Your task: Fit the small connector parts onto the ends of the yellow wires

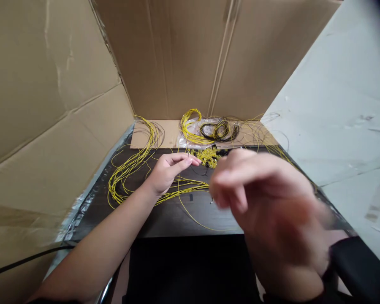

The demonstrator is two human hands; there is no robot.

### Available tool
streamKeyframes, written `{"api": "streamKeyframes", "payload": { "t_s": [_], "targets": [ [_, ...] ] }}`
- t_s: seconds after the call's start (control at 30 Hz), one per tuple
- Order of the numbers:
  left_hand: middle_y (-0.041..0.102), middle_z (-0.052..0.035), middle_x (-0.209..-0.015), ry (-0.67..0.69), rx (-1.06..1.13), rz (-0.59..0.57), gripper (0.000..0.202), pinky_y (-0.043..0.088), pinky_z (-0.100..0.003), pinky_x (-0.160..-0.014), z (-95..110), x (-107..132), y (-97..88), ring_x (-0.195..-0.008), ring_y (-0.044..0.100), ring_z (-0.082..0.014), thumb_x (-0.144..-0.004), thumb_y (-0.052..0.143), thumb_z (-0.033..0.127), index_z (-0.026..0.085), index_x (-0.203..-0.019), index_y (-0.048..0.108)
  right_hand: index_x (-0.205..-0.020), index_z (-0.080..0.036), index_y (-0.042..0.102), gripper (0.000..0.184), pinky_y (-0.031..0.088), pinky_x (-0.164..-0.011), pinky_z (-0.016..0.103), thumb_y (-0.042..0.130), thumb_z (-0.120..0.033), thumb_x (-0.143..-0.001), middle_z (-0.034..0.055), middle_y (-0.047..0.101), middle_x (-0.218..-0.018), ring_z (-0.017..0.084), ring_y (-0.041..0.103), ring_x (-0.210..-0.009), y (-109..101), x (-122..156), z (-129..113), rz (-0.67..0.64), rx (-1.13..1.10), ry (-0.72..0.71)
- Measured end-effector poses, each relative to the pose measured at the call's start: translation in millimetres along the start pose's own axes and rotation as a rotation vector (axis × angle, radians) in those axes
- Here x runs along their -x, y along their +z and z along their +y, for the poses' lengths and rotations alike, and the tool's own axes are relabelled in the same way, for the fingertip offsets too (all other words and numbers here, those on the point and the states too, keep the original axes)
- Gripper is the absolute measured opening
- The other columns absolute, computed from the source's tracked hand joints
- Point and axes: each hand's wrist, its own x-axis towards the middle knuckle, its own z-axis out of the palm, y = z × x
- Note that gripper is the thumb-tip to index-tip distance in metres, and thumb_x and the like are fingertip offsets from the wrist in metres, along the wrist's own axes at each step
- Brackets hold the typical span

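My left hand (169,170) reaches over the dark table (164,215), fingers held together and pointing right toward a small heap of yellow connectors (209,156). A thin dark wire seems to run from its fingertips. Under its wrist lies a bundle of yellow wires (183,188). My right hand (266,202) is raised close to the camera and smeared by motion. Its fingers curl in a pinch, and what they hold is too small to name.
Cardboard walls (177,59) enclose the table at the left and back. A loop of yellow wires (129,169) lies at left. Coils of yellow and black wire (212,128) sit on a cardboard sheet at the back. A pale wall (342,118) stands at right.
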Motion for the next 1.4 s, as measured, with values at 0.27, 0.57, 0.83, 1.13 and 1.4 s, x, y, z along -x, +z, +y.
{"api": "streamKeyframes", "payload": {
  "t_s": [0.27, 0.57, 0.83, 1.13, 1.4],
  "targets": [
    [0.074, -0.0058, -0.094, -0.013, 0.328, 0.123, 0.012, 0.049, -0.034, -0.099, 6.5, 2.2, 1.7, -0.099, 0.067, -0.0190, -0.083, 0.069, 0.029, 0.022, -0.080, 0.079, -0.108, -0.021, 0.059, 0.028, 0.047, -0.092, 0.031, 0.064, -0.042, -0.091, 0.0044, 0.065, -0.103, 0.015, 0.061, -0.097, 4.5, -55.5, 109.3, -0.031, -0.139, -0.016],
    [0.073, -0.0049, -0.098, -0.032, 0.464, 0.115, 0.014, 0.051, -0.027, -0.084, 7.0, 2.9, -3.2, -0.091, 0.064, -0.0147, -0.086, 0.066, 0.026, 0.022, -0.082, 0.079, -0.108, -0.016, 0.064, 0.030, 0.047, -0.079, 0.030, 0.063, -0.042, -0.092, 0.0014, 0.065, -0.079, 0.012, 0.059, -0.074, 10.7, -40.5, 108.0, -0.385, -0.234, 0.155],
    [0.074, -0.0055, -0.101, -0.055, 0.416, 0.088, 0.016, 0.051, -0.032, -0.092, 9.9, 6.1, -4.7, -0.097, 0.065, -0.0173, -0.087, 0.065, 0.030, 0.023, -0.081, 0.078, -0.103, -0.020, 0.061, 0.029, 0.045, -0.084, 0.027, 0.069, -0.042, -0.087, 0.0019, 0.062, -0.096, 0.012, 0.056, -0.086, 28.2, -44.6, 114.2, -0.354, -0.188, 0.110],
    [0.072, -0.0048, -0.098, -0.046, 0.458, 0.200, 0.015, 0.052, -0.036, -0.089, 11.0, 0.4, -10.5, -0.105, 0.062, -0.0208, -0.084, 0.067, 0.035, 0.025, -0.081, 0.077, -0.104, -0.022, 0.055, 0.035, 0.057, -0.059, 0.025, 0.075, -0.041, -0.082, -0.0002, 0.051, -0.097, 0.011, 0.054, -0.080, 19.7, -27.5, 115.2, -0.390, -0.508, 0.366],
    [0.071, -0.0040, -0.100, -0.043, 0.546, 0.291, 0.012, 0.051, -0.030, -0.085, 12.0, -4.3, -17.8, -0.094, 0.061, -0.0151, -0.084, 0.067, 0.030, 0.022, -0.081, 0.075, -0.134, -0.031, 0.034, 0.055, 0.042, -0.035, 0.013, 0.065, -0.041, -0.090, 0.0063, 0.063, -0.109, 0.006, 0.056, -0.054, 22.7, -7.5, 108.6, -0.579, -0.712, 0.639]
  ]
}}
